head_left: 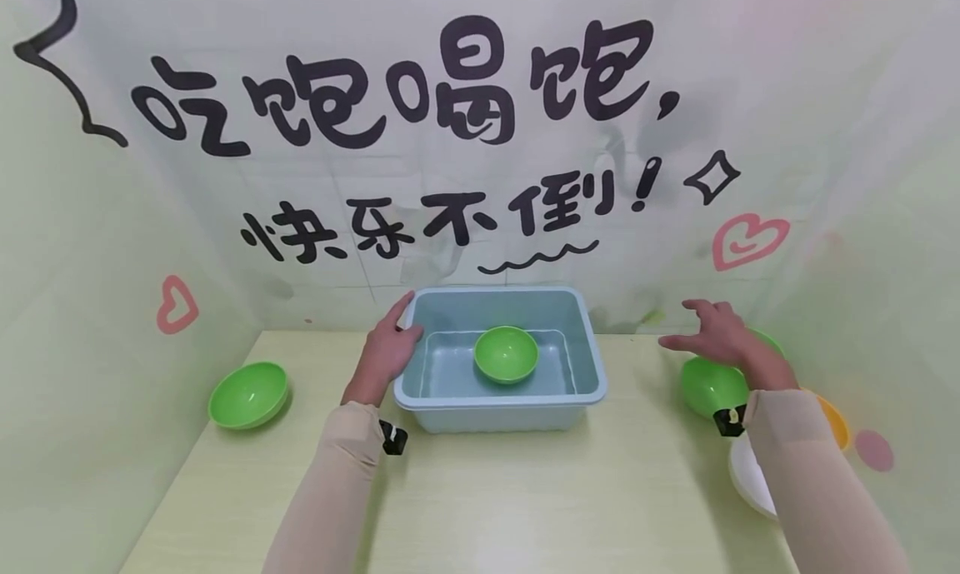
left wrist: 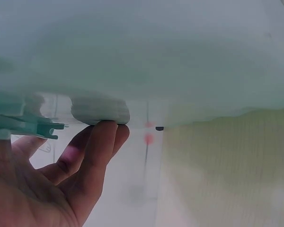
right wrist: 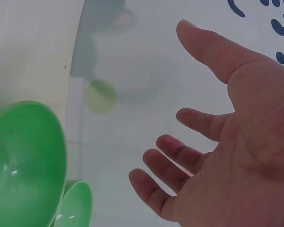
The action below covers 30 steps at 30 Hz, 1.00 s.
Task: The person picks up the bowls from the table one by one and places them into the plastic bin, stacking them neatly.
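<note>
A light blue plastic basin [head_left: 498, 418] stands against the back of the table, with a small green bowl [head_left: 506, 355] inside it. My left hand [head_left: 387, 349] grips the basin's left rim, thumb over the edge and fingers along the outside. In the left wrist view, the fingertips of the left hand [left wrist: 80, 175] press up against the basin's outer side [left wrist: 180, 71]. My right hand [head_left: 716, 334] hovers with fingers spread, holding nothing, over a green bowl [head_left: 708, 388] at the right. The right wrist view shows that bowl [right wrist: 28, 161] apart from the open palm [right wrist: 217, 142].
Another green bowl [head_left: 249, 396] sits at the table's left edge. Behind the right hand is a further green bowl [head_left: 770, 341]. An orange dish [head_left: 834, 420] and a white dish [head_left: 748, 476] are partly hidden by the right forearm. Walls enclose the back and both sides.
</note>
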Each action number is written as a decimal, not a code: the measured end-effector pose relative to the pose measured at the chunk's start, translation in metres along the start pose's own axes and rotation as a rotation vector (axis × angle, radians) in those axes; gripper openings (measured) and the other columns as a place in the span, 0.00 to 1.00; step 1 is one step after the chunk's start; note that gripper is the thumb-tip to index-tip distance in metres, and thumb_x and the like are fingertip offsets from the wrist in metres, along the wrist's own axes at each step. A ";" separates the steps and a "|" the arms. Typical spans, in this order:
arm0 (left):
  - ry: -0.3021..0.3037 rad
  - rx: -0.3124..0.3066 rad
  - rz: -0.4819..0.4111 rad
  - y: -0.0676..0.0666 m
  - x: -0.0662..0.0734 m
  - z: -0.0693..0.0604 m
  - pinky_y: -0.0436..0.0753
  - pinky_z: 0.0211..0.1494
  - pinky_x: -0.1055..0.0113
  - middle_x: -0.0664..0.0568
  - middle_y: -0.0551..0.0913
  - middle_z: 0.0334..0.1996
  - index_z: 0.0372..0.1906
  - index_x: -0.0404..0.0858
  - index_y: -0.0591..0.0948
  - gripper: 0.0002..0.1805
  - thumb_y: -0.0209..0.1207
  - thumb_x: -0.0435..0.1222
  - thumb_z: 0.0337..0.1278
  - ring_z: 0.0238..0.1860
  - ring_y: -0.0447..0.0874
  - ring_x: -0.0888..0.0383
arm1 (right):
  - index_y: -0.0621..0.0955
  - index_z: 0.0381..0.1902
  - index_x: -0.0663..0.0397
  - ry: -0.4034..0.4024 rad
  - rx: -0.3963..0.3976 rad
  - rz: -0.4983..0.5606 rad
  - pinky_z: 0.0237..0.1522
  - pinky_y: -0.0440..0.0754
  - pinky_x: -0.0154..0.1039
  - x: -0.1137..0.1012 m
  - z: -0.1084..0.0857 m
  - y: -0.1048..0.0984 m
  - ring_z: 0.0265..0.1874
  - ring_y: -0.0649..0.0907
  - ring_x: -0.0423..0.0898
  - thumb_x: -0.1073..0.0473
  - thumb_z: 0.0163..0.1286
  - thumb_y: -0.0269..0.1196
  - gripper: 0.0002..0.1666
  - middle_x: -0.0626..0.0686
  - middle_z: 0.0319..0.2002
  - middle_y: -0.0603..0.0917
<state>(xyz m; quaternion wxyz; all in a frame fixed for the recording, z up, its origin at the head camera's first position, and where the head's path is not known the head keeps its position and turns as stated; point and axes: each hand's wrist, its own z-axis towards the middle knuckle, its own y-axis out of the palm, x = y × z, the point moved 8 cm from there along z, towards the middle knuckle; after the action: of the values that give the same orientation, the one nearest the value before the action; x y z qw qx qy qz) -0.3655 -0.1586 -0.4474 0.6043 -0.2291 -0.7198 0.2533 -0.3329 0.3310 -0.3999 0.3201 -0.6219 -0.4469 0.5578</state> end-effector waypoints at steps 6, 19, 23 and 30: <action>-0.008 -0.002 -0.012 0.006 -0.003 0.000 0.76 0.42 0.60 0.42 0.81 0.47 0.81 0.65 0.55 0.38 0.48 0.47 0.68 0.42 0.78 0.50 | 0.57 0.74 0.76 0.064 -0.049 -0.030 0.60 0.69 0.74 0.020 -0.010 0.013 0.60 0.65 0.80 0.35 0.65 0.65 0.61 0.85 0.64 0.60; -0.010 -0.003 -0.006 0.002 -0.005 0.001 0.76 0.43 0.59 0.41 0.81 0.48 0.81 0.64 0.54 0.38 0.48 0.45 0.69 0.43 0.78 0.49 | 0.50 0.77 0.73 0.203 -0.190 0.000 0.60 0.60 0.82 0.043 -0.026 0.041 0.62 0.54 0.89 0.28 0.61 0.65 0.69 0.88 0.69 0.46; -0.006 0.003 -0.007 0.001 -0.004 0.002 0.76 0.43 0.59 0.42 0.80 0.47 0.81 0.64 0.54 0.38 0.48 0.46 0.69 0.42 0.78 0.49 | 0.50 0.76 0.75 0.209 -0.194 -0.021 0.60 0.61 0.82 0.047 -0.029 0.044 0.61 0.55 0.90 0.28 0.61 0.65 0.70 0.89 0.68 0.46; 0.006 0.005 -0.008 0.001 -0.003 0.002 0.75 0.41 0.61 0.43 0.80 0.44 0.81 0.65 0.54 0.37 0.47 0.47 0.68 0.39 0.77 0.51 | 0.48 0.76 0.76 0.218 -0.183 -0.034 0.60 0.62 0.81 0.055 -0.030 0.050 0.59 0.56 0.90 0.29 0.59 0.67 0.72 0.90 0.66 0.46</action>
<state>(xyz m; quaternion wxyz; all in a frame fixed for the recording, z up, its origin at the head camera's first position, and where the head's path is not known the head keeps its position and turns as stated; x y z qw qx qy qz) -0.3667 -0.1602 -0.4504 0.6082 -0.2257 -0.7181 0.2520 -0.2949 0.3649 -0.4621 0.3182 -0.6977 -0.4690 0.4382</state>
